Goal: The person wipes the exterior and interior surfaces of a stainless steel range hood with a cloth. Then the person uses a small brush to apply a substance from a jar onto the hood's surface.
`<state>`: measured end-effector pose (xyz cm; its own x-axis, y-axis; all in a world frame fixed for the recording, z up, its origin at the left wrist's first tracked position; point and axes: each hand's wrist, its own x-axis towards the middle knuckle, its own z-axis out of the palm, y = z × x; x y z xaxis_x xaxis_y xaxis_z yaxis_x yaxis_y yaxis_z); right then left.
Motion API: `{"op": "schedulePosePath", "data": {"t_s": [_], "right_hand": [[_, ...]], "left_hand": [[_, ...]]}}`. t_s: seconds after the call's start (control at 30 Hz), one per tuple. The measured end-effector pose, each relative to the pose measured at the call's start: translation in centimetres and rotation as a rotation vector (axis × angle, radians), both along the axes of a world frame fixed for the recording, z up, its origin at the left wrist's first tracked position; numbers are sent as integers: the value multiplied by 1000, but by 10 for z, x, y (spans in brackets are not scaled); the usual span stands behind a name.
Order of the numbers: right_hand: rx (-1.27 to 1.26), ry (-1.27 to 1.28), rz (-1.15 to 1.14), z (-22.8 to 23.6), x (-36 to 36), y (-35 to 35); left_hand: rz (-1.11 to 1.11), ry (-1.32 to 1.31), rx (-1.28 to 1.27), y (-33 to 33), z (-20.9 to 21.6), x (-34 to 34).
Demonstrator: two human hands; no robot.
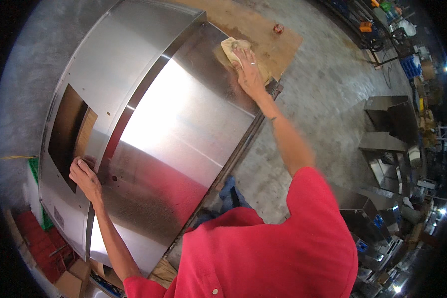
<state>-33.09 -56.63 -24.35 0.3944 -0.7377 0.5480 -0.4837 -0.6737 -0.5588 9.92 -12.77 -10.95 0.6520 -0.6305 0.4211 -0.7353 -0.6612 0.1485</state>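
Covering part of a pale yellow cloth (230, 47) with the right hand (247, 68), laid flat with fingers extended, at the far end of a shiny metal surface (184, 119). Touching the edge of a rectangular opening (63, 136) in the metal side panel (119, 47) with the left hand (87, 181), curled, well apart from the cloth; cannot tell whether pinching that edge.

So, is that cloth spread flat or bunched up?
Bunched up, it seems: the cloth shows creases and an uneven edge around the right hand. The part under the hand is hidden.
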Motion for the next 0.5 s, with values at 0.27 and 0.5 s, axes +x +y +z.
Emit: {"op": "schedulePosePath", "data": {"t_s": [0.27,0.5], "right_hand": [[256,-100,247,-6,15,195],[658,-199,729,9,32,387]], "left_hand": [[65,53,-5,-1,-3,-6],[-3,18,-8,3,-9,14]]}}
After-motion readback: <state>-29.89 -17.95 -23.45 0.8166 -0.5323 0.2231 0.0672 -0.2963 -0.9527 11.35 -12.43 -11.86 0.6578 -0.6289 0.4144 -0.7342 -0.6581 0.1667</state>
